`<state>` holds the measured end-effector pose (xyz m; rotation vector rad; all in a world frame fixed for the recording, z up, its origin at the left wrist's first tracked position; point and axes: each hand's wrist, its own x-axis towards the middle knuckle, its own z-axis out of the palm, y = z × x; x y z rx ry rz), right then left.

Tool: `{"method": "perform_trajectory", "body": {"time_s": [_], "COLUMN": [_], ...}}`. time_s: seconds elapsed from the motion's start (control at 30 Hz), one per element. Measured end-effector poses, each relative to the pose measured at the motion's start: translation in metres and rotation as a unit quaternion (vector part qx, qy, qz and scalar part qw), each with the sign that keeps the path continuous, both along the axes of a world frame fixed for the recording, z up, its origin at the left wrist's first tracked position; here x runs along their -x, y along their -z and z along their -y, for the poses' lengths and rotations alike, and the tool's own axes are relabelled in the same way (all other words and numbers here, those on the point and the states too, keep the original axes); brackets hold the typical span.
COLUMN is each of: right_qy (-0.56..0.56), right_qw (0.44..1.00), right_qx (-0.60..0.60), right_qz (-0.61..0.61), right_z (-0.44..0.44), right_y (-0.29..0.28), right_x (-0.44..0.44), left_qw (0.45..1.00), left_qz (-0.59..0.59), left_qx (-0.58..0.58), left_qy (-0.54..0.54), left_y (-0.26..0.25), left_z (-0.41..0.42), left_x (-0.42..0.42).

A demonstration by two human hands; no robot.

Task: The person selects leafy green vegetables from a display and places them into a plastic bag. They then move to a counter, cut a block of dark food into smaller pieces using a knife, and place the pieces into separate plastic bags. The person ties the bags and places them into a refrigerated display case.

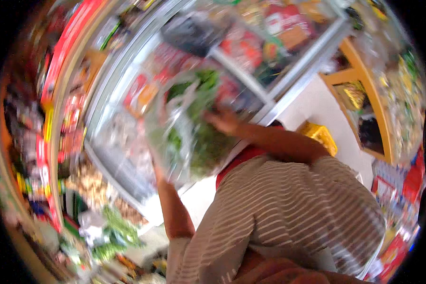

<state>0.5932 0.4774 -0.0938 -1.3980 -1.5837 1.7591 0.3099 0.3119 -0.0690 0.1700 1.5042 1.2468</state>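
A clear plastic bag (179, 124) full of leafy green vegetables (207, 142) is held up in front of me, over a glass-topped chest freezer (230, 65). My left hand (157, 169) has the bag by its left side, and most of its fingers are hidden behind the plastic. On the other side, my right hand (224, 120) is against the bag and greens, its fingers blurred by motion. Under the glass lie red and orange packages (243, 46) and a dark plastic bag (195, 33).
Shelves with a red edge strip (67, 46) and packed goods curve along the left. More leafy greens (113, 230) lie at lower left, near a heap of tan produce (90, 181). A wooden frame (371, 96) and a yellow plastic basket (319, 136) stand at right.
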Motion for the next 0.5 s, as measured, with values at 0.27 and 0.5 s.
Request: {"method": "perform_trajectory", "body": {"time_s": [0.27,0.5], "right_qy": [0.055,0.184], "right_qw": [0.979,0.907], "right_qx": [-0.143,-0.362], "right_qz": [-0.135,-0.115], "right_z": [-0.022,-0.185], "right_y": [-0.079,-0.106], "right_x": [-0.041,-0.236], "left_qw": [0.776,0.876], "left_qz": [-0.602,-0.433], "left_qx": [-0.168,-0.153], "left_qy": [-0.083,0.147], "left_y": [-0.063,-0.103], "left_z": [-0.037,-0.228], "left_x": [-0.094,-0.293]}}
